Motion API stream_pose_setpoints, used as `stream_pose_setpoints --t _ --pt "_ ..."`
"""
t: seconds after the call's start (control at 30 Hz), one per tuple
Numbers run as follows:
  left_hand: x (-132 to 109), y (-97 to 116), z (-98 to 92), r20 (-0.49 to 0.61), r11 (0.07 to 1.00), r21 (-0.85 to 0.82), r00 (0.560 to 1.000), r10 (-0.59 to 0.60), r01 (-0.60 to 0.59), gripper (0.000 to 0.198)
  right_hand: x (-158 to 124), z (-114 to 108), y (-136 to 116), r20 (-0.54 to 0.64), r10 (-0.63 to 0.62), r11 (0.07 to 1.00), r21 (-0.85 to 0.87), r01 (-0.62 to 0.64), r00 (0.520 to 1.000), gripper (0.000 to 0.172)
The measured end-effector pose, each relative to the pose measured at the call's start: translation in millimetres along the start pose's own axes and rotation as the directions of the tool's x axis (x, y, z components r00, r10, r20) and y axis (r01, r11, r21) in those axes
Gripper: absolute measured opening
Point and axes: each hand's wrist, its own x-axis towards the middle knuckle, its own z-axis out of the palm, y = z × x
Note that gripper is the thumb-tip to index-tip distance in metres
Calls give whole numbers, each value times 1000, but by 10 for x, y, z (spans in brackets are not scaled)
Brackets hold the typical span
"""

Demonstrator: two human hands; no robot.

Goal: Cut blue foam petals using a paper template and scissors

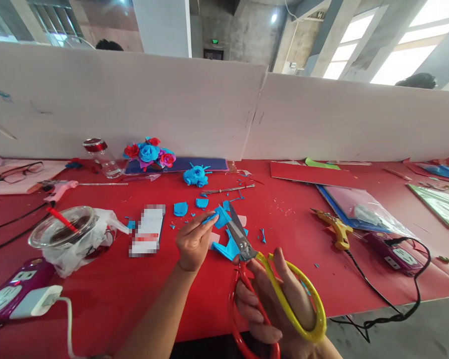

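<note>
Between the fingertips of my left hand [194, 240] is a small piece of blue paper [221, 218], held up over the red table. My right hand [264, 294] grips a pair of scissors [246, 245] with one yellow and one red handle. The blades are parted, and their tips reach up beside the blue paper's right edge. Beneath them lie a larger blue paper scrap [229, 248] and pale pink bits. Cut blue pieces [180, 209] rest on the table just beyond my left hand.
Paper flowers [149, 152] and a blue flower cluster [195, 176] stand at the back near a glass bottle [104, 158]. At left are a drink cup [65, 227], phone [148, 230] and pink glue gun [60, 191]. A yellow glue gun [335, 228] and power strip [394, 253] lie right.
</note>
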Motion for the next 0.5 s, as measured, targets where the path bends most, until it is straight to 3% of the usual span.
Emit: stream_pose_setpoints --t 0.23,0.33,0.43,0.5 --pt "-30 -38 7 28 997 48 998 60 -61 36 15 -6 58 -142 -83 993 -100 70 986 61" --pt "2 -33 -15 14 996 63 998 66 -67 33 14 -62 70 -121 -63 985 -166 42 991 66" --pt "47 -28 -37 -54 998 61 999 9 -5 28 -24 -115 1 -60 -34 974 -226 20 998 70" --pt "70 -31 -36 -111 992 31 987 -117 121 22 -61 -115 -72 -117 -128 970 -220 100 985 63"
